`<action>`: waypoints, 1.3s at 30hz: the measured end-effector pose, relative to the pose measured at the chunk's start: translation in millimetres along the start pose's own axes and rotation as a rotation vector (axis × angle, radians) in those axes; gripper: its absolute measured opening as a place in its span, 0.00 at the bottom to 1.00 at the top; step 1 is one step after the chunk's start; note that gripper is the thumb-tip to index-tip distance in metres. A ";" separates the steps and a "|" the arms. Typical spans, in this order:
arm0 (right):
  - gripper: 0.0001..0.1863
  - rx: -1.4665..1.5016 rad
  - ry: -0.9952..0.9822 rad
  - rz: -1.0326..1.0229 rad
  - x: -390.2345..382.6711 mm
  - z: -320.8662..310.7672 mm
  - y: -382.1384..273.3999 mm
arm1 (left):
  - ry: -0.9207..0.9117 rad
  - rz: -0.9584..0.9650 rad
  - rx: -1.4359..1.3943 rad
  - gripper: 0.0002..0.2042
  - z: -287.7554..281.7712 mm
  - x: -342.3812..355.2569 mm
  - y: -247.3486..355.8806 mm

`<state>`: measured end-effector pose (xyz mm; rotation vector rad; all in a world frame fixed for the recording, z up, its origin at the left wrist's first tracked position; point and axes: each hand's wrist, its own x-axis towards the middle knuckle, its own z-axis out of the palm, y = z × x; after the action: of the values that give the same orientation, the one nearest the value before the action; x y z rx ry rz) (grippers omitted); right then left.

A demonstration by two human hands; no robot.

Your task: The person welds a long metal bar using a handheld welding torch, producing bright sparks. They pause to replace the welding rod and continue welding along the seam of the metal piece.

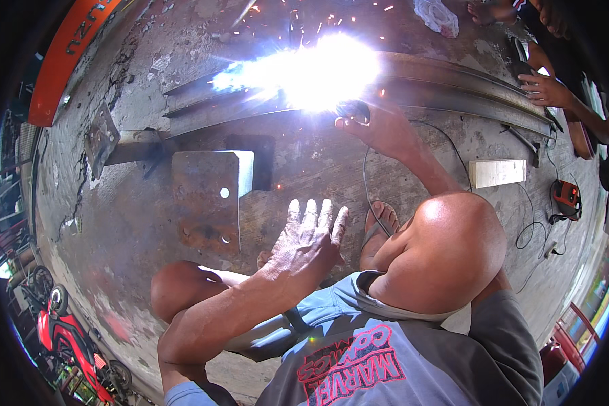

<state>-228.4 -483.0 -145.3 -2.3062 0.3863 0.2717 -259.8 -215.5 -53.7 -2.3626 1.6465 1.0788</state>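
Note:
My right hand (384,132) is closed round the dark handle of a welding electrode holder (354,111), with a thin cable trailing below. A blinding white-blue arc (331,71) hides its tip and the spot where it meets the steel. Long brown steel beams (453,84) lie on the concrete beneath the glare, running left to right. My left hand (308,233) is raised between my knees, fingers stretched out and holding nothing. Just beyond it to the left is a rusty steel plate (206,199) with holes. Sparks fly up past the beams.
Another person's hand (547,89) rests by the beams' right end. A pale rectangular block (498,174), loose cables and an orange-black machine (566,198) are on the right. A bracket-like steel plate (101,140) stands at left. A red motorcycle (68,345) is farther left.

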 end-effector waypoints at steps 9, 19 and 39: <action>0.37 -0.131 -0.004 -0.046 6.8 3.7 12.8 | -0.004 0.000 -0.029 0.46 -2.9 -1.2 0.9; 0.42 -0.036 0.188 -0.054 3.0 10.6 25.3 | 0.039 -0.009 0.051 0.46 -3.4 -4.0 2.1; 0.39 0.002 0.133 -0.046 0.4 8.3 9.9 | 0.048 -0.001 0.035 0.46 1.0 -7.1 -0.3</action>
<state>-232.2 -483.6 -157.7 -2.3345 0.3995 0.0953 -261.3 -209.3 -50.5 -2.3856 1.6648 0.9915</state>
